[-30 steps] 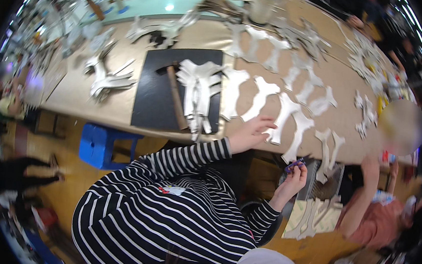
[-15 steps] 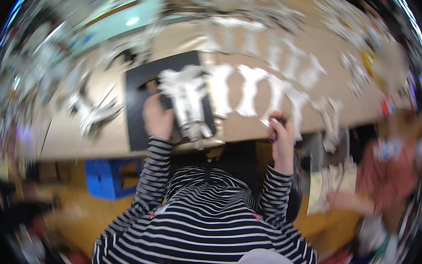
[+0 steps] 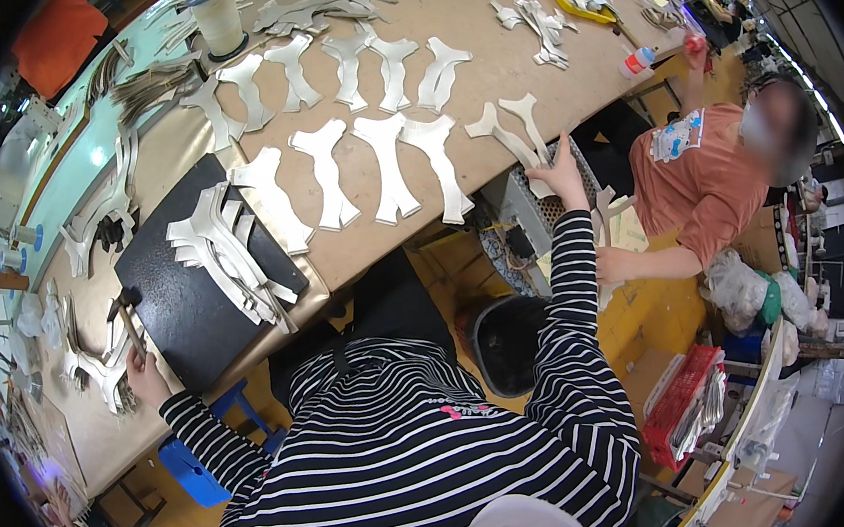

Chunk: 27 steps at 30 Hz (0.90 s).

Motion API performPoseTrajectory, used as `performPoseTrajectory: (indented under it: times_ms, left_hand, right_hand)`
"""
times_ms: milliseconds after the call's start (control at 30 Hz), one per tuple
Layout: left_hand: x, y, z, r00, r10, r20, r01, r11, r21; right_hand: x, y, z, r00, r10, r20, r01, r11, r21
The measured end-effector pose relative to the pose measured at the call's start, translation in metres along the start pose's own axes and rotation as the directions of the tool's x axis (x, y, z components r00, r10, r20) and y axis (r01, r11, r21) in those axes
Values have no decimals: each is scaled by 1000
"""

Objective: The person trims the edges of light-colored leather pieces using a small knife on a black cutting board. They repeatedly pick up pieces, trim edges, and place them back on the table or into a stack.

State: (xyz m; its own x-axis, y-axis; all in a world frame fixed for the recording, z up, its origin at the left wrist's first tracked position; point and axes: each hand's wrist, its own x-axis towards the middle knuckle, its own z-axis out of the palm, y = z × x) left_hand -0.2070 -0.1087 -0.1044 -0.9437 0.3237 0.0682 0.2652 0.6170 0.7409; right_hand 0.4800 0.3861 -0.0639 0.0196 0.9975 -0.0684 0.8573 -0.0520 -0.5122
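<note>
My left hand [image 3: 144, 377] is closed on the handle of a hammer [image 3: 128, 320] at the table's left, beside a heap of pale cut pieces [image 3: 102, 368]. At the table's right edge, my right hand [image 3: 562, 175] has its index finger stretched and its thumb apart, over the lower end of a white Y-ended piece [image 3: 502, 130]. The thumb seems to touch it; the other fingers are partly hidden. Between my hands, a stack of white cut pieces [image 3: 218, 246] lies on a black board [image 3: 164, 291]. Two rows of similar flat pieces [image 3: 385, 165] spread across the brown table.
A co-worker in a salmon shirt [image 3: 715, 179] stands close on the right, a hand [image 3: 623, 266] near my right forearm. A black bin [image 3: 506, 341] and blue stool [image 3: 194, 464] stand below the table edge. A thread cone [image 3: 217, 20] and red-capped bottle [image 3: 638, 62] stand on the table.
The view has swung and sharpened from blur. My left hand has left the stack on the board and now holds the hammer. My right hand has reached out to a piece at the right edge.
</note>
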Motion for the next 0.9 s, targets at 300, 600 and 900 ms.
performPoseTrajectory:
  times_ms: [300, 600, 900]
  left_hand:
    - [-8, -64, -36, 980, -143, -141, 141, 990, -22]
    - [-1, -73, -36, 981, -134, -142, 153, 980, 130]
    - [-3, -76, -38, 985, -133, -114, 143, 986, 91]
  right_hand:
    - [20, -11, 17, 999, 14, -34, -12, 998, 62]
    - [27, -15, 4, 989, 144, -18, -142, 987, 79]
    - [32, -34, 7, 917, 205, -343, -311, 905, -290]
